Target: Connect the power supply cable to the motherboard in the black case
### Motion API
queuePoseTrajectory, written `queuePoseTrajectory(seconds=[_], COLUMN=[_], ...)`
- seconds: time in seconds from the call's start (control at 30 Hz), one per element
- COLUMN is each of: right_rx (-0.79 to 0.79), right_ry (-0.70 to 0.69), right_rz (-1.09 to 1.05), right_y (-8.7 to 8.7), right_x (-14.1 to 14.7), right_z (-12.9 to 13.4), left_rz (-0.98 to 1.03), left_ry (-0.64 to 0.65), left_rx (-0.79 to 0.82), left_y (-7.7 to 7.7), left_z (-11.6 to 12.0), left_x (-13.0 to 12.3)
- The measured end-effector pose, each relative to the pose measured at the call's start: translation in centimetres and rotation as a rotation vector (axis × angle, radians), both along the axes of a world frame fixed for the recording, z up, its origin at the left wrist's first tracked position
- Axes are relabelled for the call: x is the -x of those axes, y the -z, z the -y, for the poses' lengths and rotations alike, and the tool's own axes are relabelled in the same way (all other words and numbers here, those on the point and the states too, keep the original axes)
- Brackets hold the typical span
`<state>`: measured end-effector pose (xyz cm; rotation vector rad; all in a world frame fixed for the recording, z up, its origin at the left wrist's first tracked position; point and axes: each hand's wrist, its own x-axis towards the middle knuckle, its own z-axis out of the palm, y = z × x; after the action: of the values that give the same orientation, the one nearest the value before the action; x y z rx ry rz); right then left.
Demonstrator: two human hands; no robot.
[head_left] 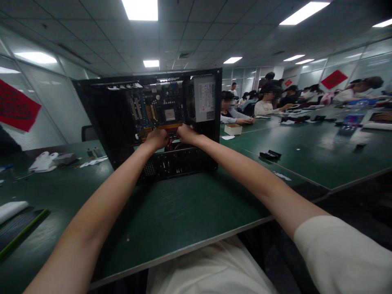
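An open black computer case (180, 165) stands on the green table, its inside facing me. In it are a motherboard (156, 102) and, at upper right, a silver power supply (205, 98). Both my hands reach into the case at the motherboard's lower edge. My left hand (157, 138) is closed, slightly blurred, beside an orange-yellow strip (175, 127) on the board. My right hand (187, 134) is closed at that strip's other end. Whatever the fingers hold is hidden. Thin coloured cables (173, 142) hang between and just below the hands.
A green table (190, 208) extends to both sides. Black parts (270, 155) and a small box (233, 129) lie to the right. At left are white items (44, 161), a grey block (65, 158) and a green-edged dark object (23, 230). Several people sit farther back.
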<state>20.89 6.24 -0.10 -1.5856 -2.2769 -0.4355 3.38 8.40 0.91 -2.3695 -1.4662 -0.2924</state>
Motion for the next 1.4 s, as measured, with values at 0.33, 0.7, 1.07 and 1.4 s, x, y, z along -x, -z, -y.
queuePoseTrajectory(seconds=[0.33,0.7,1.07,1.4], right_rx=[0.016,0.000,-0.120,-0.104], right_ry=[-0.012,-0.001,0.018,-0.113], right_rz=[-0.010,-0.035,0.151,0.446], right_y=[0.1,0.3,0.5,3.0], right_x=[-0.2,-0.2,-2.7,-9.0], right_z=[-0.2,-0.6,6.3,9.3], left_rz=[-0.005,0.041,0.083,0.231], left_ry=[-0.036,-0.038,0.055,0.109], left_rx=[-0.008,0.007,-0.185,-0.084], left_y=[-0.2,-0.1,1.2,2.9], left_z=[0.7,0.8,5.7,6.2], left_x=[0.0,0.1,2.8,3.5])
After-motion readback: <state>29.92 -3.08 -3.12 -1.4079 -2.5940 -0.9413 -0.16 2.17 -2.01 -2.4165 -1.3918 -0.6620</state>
